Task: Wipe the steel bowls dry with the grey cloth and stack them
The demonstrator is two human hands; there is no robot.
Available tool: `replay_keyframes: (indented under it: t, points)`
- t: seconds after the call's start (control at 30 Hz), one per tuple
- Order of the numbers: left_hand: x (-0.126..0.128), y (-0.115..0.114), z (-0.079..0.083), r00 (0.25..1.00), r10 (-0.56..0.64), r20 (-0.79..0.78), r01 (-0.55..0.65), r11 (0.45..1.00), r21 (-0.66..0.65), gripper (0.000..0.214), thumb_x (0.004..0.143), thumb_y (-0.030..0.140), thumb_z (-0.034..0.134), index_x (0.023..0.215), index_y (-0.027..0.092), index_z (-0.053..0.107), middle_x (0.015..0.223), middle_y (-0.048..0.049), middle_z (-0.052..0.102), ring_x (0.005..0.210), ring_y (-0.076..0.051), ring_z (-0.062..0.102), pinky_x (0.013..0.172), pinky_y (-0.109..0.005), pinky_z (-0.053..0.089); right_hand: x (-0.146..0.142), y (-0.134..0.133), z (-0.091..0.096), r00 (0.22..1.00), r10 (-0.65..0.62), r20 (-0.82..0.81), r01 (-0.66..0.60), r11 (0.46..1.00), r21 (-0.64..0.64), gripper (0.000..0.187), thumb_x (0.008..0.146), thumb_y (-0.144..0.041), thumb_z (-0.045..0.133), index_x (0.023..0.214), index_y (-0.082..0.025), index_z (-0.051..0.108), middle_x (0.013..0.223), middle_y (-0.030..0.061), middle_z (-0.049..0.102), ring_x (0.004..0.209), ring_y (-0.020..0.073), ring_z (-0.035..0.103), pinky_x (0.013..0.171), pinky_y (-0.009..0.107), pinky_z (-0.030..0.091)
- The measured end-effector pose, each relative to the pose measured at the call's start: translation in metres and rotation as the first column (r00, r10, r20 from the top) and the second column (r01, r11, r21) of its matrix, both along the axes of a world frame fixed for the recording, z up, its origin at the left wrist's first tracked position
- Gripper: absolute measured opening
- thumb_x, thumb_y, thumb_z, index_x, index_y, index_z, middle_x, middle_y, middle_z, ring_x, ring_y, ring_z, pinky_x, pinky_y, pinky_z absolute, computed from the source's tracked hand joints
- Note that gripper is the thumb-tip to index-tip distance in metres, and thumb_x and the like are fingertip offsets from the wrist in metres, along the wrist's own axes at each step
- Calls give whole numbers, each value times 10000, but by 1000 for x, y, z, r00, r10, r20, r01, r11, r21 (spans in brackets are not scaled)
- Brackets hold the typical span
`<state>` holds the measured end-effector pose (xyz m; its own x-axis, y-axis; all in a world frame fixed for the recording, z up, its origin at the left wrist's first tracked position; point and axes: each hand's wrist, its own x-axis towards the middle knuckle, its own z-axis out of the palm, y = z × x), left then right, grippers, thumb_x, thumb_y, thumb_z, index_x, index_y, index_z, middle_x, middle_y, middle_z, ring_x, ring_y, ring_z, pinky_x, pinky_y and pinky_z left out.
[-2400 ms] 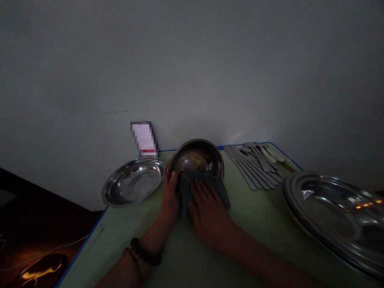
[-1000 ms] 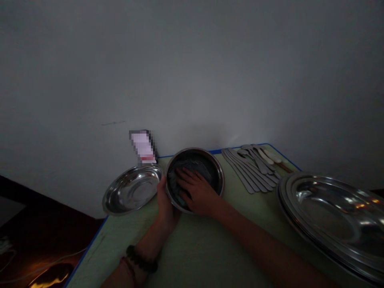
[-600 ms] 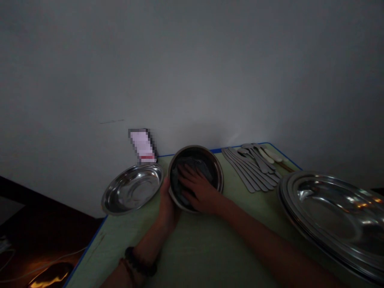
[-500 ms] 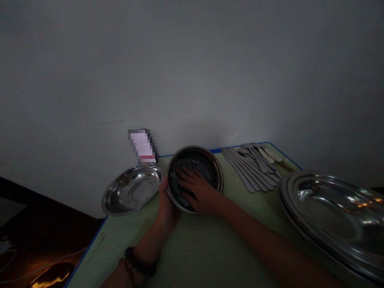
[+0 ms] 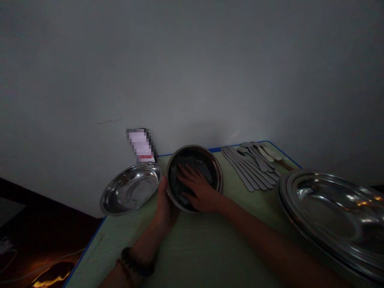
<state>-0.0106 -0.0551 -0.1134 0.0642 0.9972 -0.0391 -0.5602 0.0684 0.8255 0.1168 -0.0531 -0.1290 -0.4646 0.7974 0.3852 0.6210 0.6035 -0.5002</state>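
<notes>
A round metal bowl (image 5: 220, 172) is tilted toward me at the middle of the table. My left hand (image 5: 165, 206) grips its left side, thumb near the rim and the other fingers hidden behind or under it. Inside the bowl lies a dark grey checked cloth (image 5: 177, 186). Flat on that cloth rests my right hand (image 5: 199, 190), its fingers stretched out and spread. To the left, close to my left thumb, stands a shiny oval metal dish (image 5: 132, 192).
A phone (image 5: 141, 146) leans against the wall behind the dish. Right of the bowl lie several table knives (image 5: 246, 170) in a row, with spoons (image 5: 256, 156) beside them. Stacked oval metal dishes (image 5: 330, 216) occupy the table's right side. A cable (image 5: 51, 266) runs below at left.
The right hand's fingers have shifted slightly over the cloth inside the bowl, and the cloth's folds look a little different. The left hand keeps its grip. The whole view has moved slightly.
</notes>
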Motion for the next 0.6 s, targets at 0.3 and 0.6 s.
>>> replay_keyframes:
  t: [0.3,0.6]
  points:
    - [-2,-6,2,992,-122,-44,120,992,-36,426,661,584,675,911,243,728,1129,-22,717,1326,-273,425,1136,-386,282,-14,-3,-11,878,-330,-348,336,941,-43,727,927,-363,384,1499,-70,45,1582,133,30,1458,198,-23,1178,489,93]
    - [-6,5,-5,997,-67,-33,69,996,49,420,690,560,659,925,216,715,1111,-50,717,1297,-283,462,1116,-408,322,-17,-12,12,973,41,-227,-85,979,-187,527,964,-253,353,1468,-135,258,1555,68,213,1449,167,72,1184,459,85]
